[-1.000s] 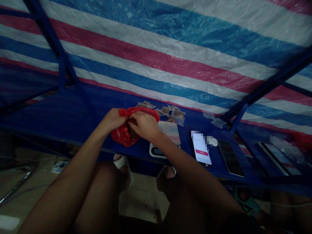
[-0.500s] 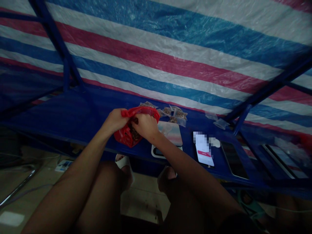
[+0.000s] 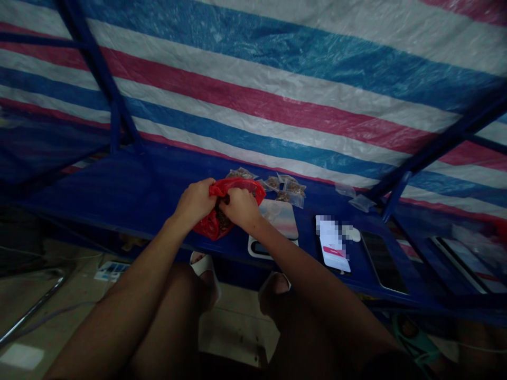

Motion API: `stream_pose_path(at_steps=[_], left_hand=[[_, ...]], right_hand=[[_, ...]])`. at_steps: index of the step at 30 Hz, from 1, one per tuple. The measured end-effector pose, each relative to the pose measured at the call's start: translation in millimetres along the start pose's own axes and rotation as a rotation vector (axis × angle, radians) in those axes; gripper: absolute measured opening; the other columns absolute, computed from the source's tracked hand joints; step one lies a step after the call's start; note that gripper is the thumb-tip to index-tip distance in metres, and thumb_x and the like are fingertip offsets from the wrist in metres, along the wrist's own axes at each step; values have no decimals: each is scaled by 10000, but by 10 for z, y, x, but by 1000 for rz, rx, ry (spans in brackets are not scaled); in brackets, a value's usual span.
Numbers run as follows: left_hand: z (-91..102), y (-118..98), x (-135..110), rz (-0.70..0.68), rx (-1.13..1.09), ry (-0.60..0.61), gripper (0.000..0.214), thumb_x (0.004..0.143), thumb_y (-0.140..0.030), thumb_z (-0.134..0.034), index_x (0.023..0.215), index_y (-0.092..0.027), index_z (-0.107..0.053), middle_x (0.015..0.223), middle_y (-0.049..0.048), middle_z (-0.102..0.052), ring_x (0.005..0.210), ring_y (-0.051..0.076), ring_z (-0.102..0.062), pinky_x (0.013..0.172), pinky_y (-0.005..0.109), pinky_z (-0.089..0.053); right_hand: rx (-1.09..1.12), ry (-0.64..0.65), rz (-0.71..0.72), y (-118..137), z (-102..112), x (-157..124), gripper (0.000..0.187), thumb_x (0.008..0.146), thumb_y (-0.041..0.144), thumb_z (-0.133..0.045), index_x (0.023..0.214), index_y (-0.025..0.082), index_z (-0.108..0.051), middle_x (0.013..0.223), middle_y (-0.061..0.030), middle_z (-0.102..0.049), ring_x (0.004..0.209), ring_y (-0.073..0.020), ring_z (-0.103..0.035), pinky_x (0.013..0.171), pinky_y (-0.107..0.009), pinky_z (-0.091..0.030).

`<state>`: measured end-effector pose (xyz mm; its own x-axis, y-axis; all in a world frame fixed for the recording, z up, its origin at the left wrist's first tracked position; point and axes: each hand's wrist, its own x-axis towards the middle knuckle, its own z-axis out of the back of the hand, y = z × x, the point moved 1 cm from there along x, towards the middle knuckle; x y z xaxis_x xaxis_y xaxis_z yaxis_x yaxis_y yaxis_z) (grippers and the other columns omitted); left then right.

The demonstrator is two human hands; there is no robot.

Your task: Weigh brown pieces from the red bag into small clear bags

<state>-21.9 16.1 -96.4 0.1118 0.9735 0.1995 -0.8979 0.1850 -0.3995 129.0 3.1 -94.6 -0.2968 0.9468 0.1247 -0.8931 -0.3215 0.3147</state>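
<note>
A red plastic bag (image 3: 212,224) with dark brown bits inside rests on the blue shelf (image 3: 130,195). My left hand (image 3: 196,199) grips the bag's left rim with closed fingers. My right hand (image 3: 240,207) is closed at the bag's mouth, fingers bunched over the opening; whether it pinches contents or only plastic is hidden. Just right of my right hand lies a small digital scale (image 3: 279,224) with a pale platform.
Several small clear packets (image 3: 287,187) of brown material lie behind the scale, and two empty ones (image 3: 354,198) farther right. A lit phone (image 3: 335,245) and a dark phone (image 3: 382,258) lie on the shelf's right. A striped tarp hangs behind. My knees and sandals are below.
My hands have drawn closer together over the red bag's mouth, bunching it smaller. The view has shifted slightly; nothing else on the shelf has moved.
</note>
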Motion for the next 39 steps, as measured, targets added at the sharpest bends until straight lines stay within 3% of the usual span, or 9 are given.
stream_pose_path(at_steps=[7,10,13,18,22,27,35,39], left_hand=[[8,-103,-66,-156,141,46,551,988,-178,-456,1520,-313,-509,1372,90,-714,1145,291,-727,857,352,-562],[6,-111,-64,-179,194,43,533,995,-173,-435,1486,-328,-571,1286,93,-720,1060,290,-740,821,359,-562],[-12,-105,-50,-185,234,34,430,972,-156,-454,1296,-290,-702,1203,89,-712,989,278,-738,772,342,-548],[-10,-99,-37,-155,246,-11,352,964,-153,-461,1164,-243,-736,1187,99,-700,990,285,-728,747,346,-546],[-4,-71,-23,-115,198,-9,376,947,-150,-470,1210,-213,-732,1216,124,-688,1029,294,-721,839,378,-573],[-51,49,6,-198,47,33,482,861,-130,-531,1314,-173,-690,1260,110,-657,1131,268,-691,1013,352,-554],[75,151,-7,-207,147,-104,717,909,-138,-517,1617,-153,-405,1481,135,-534,1297,272,-600,1001,340,-578],[82,103,-27,-260,134,-44,793,897,-96,-518,1660,-147,-312,1550,142,-497,1350,272,-568,1071,351,-543]], right_hand=[[-23,-25,-2,-50,15,-27,281,971,270,-531,1065,162,-772,1063,-167,-808,973,-296,-776,865,-373,-573],[-6,-31,6,-60,27,-30,271,976,262,-522,1034,178,-774,1067,-156,-808,979,-288,-773,865,-365,-569],[22,-48,8,-66,23,-24,251,968,256,-529,1044,181,-756,1068,-146,-807,985,-288,-771,851,-354,-563],[56,-37,61,-96,30,-29,214,962,230,-552,1098,182,-710,1098,-124,-801,1035,-263,-756,871,-325,-541],[69,51,204,-154,30,-32,208,931,144,-556,1065,158,-713,1100,-126,-791,1023,-243,-744,872,-311,-525],[126,104,417,-217,-42,-21,193,886,93,-599,1042,114,-712,1117,-148,-768,1071,-235,-704,971,-331,-503],[101,120,352,-263,35,-72,370,885,245,-770,1199,75,-676,1251,-213,-708,1153,-298,-665,1019,-416,-503],[102,91,395,-223,60,-46,341,932,198,-717,1242,63,-667,1281,-215,-711,1199,-295,-661,1069,-418,-479]])
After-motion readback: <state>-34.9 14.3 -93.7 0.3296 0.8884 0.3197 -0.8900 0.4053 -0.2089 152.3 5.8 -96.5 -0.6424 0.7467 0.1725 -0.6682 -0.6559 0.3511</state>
